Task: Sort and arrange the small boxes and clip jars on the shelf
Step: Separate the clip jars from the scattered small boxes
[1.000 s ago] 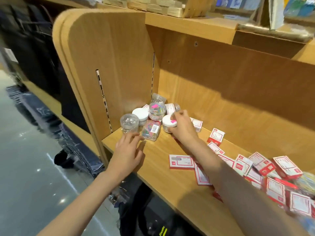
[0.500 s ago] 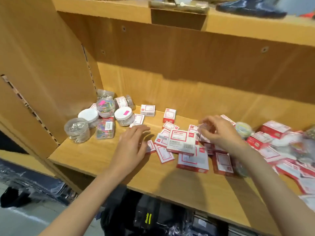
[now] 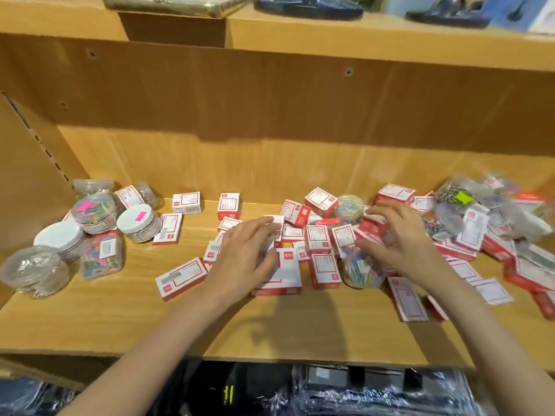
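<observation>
Small red-and-white boxes (image 3: 318, 244) lie scattered across the middle and right of the wooden shelf (image 3: 120, 319). A cluster of clip jars (image 3: 93, 210) stands at the left, some with white lids (image 3: 135, 217), one lying on its side (image 3: 103, 259). My left hand (image 3: 246, 259) rests flat, fingers straight, on boxes near a larger box (image 3: 283, 276). My right hand (image 3: 399, 238) hovers with loosely curved fingers over the pile, just above a clear jar of coloured clips (image 3: 362, 273). Another clip jar (image 3: 350, 207) sits among the boxes behind.
A blurred heap of boxes and clip packs (image 3: 468, 211) fills the shelf's right end. The side panel (image 3: 30, 175) closes the left. Dark shoes (image 3: 306, 7) sit on the shelf above. Dark wrapped goods (image 3: 300, 391) lie below the shelf's front edge.
The view has swung right from the jar cluster to the box pile. Both hands left the jars and moved right onto the boxes; my right hand has opened from a pinch.
</observation>
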Demonstrator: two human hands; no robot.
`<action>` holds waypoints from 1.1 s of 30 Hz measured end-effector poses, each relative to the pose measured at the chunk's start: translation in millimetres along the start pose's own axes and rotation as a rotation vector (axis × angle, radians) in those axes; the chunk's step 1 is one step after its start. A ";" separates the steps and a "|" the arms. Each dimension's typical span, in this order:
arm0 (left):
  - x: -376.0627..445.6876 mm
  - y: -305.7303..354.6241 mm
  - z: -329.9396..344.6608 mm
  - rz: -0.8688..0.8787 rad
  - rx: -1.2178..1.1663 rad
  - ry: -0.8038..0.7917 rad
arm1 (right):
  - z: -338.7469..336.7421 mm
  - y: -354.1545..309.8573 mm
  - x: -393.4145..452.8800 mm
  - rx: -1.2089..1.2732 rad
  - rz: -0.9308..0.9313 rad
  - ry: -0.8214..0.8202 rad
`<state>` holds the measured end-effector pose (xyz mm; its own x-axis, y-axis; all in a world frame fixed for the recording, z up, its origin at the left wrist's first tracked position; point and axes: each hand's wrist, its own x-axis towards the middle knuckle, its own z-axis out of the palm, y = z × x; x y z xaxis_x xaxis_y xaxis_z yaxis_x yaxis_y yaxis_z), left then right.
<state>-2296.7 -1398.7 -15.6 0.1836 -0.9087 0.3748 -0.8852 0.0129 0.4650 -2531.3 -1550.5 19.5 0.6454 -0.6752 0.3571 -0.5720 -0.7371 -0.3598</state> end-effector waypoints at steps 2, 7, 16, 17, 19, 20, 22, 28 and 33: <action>11.4 11.4 6.9 0.017 -0.012 0.017 | -7.4 10.8 16.2 0.006 0.060 -0.065; 25.7 33.9 29.6 0.038 0.037 -0.017 | 9.9 10.8 79.2 -0.271 0.137 -0.313; 23.4 51.3 38.8 -0.004 -0.022 0.028 | 8.6 17.9 89.9 0.182 0.189 -0.088; 24.5 56.8 42.0 0.046 -0.042 0.003 | -0.1 17.7 88.6 0.248 0.172 -0.049; 28.7 68.2 52.1 0.131 -0.034 -0.111 | -15.5 19.9 83.4 0.290 0.110 -0.016; 31.2 73.1 57.7 0.144 -0.023 -0.180 | -22.2 21.1 78.7 0.295 0.085 -0.014; 35.4 79.5 68.8 0.150 -0.016 -0.244 | -30.4 26.5 68.9 0.305 0.079 -0.015; 29.8 88.6 63.1 -0.060 -0.250 -0.067 | -31.6 29.5 59.4 0.313 0.103 -0.060; 22.6 63.7 10.6 -0.418 -0.738 0.228 | -17.5 -15.5 81.1 0.373 -0.021 -0.075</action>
<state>-2353.4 -1422.9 14.0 0.5821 -0.7946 0.1725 -0.2385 0.0360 0.9705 -2479.0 -1594.3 69.1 0.6983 -0.6460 0.3084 -0.3435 -0.6804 -0.6474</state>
